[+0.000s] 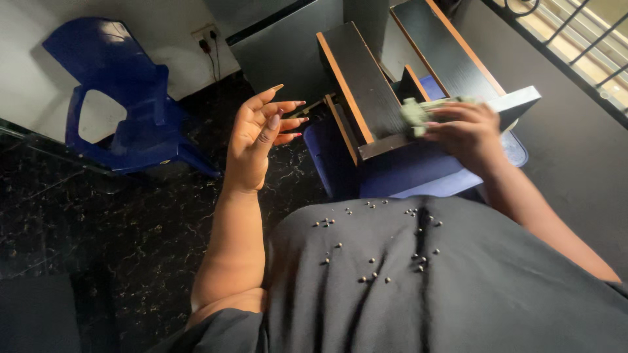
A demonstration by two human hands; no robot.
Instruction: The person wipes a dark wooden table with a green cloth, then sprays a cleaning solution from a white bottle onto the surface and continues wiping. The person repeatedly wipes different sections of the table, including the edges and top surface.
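Head view: you are standing over a dark wooden shelf unit lying in the upper middle of the frame, above a blue plastic chair at upper left. Your right hand is pressing a greenish cloth against the unit's edge, fingers curled over it. Your left hand is hanging free, fingers spread. Wiping looks underway; I cannot tell how much surface is left.

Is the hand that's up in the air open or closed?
Open. The left hand is raised with its fingers spread apart and its palm bare, holding nothing. It is well apart from the dark wooden shelf unit.
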